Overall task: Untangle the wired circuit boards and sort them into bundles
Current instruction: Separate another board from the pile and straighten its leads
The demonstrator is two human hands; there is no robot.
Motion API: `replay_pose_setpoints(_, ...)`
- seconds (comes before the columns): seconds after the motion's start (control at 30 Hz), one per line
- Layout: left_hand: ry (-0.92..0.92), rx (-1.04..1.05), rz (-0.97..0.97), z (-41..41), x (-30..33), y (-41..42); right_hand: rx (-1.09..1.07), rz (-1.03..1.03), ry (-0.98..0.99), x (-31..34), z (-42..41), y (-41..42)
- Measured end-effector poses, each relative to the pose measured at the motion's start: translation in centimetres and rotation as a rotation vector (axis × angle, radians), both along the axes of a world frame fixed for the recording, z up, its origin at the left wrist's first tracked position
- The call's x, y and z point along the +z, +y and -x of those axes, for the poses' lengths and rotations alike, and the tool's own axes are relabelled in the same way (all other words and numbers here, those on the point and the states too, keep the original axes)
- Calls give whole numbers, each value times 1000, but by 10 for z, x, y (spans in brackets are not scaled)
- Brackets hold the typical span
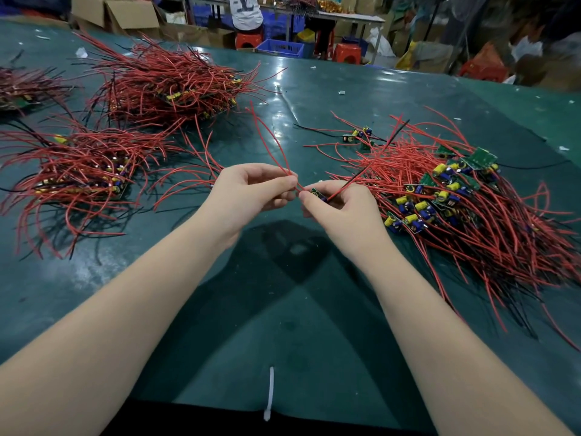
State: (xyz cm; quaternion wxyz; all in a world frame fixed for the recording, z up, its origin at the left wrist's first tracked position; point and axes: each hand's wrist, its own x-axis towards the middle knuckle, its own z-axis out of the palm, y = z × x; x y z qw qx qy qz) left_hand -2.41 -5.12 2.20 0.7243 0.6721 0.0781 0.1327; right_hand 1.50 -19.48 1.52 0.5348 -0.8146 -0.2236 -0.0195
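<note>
Right hand (pixel 338 209) pinching small board (pixel 317 193), left hand (pixel 251 187) pinching its red wires (pixel 270 136) — held apart, likely to straighten before bundling.

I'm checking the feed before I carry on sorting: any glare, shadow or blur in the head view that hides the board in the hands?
Head view: the circuit board pinched by the right hand is sharp and evenly lit, and so is the left hand; glare streaks the table farther back; forearm shadows darken the mat near the body; the background workshop is soft, and the wide lens curves the edges.
</note>
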Motion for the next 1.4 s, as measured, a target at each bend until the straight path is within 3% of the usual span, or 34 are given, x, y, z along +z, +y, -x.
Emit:
replay_pose_setpoints(0.2, 56, -32, 117, 1, 2, -3, 45, -28, 66, 0, 1, -1)
replay_pose_setpoints(0.47, 113, -157, 454, -2, 7, -1, 229, -326, 414, 6, 3, -1)
replay_pose_setpoints(0.67, 47, -71, 434, -3, 6, 0, 258, -301, 431, 8, 4, -3)
replay_pose_setpoints(0.93, -15, -36, 306, -2, 3, -2, 210, -184, 249, 5, 5, -3)
replay_pose_setpoints(1.2, -57, -214, 326, 1, 8, 2, 325, -465, 631, 7, 1, -5)
replay_pose_setpoints(1.4, -75, -134, 250, 1, 6, 1, 351, -487, 682, 6, 0, -3)
